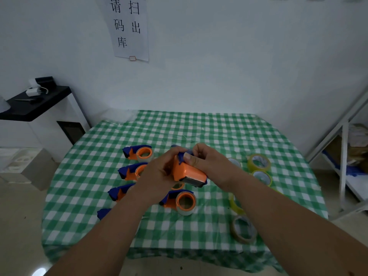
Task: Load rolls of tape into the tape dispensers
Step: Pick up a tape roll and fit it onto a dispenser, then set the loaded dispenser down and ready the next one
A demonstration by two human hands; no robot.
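head view | left hand (159, 174) and right hand (205, 158) both grasp one orange-blue tape dispenser (188, 173), lifted above the middle of the checkered table (199, 128) | loaded dispensers (139, 154) toward left edge | tape rolls (258, 163) toward right edge

I see a dispenser (188, 173) of smooth orange and blue plastic — slightly glossy — with a dark, shiny strip at its near end. The table (199, 128) wears a green-and-white checked cloth, matt and lightly creased. The loose tape rolls (258, 163) look like glossy, translucent yellowish film. A paper sign (129, 26) hangs matt on the wall — the floor (22, 226) looks smooth and shiny.
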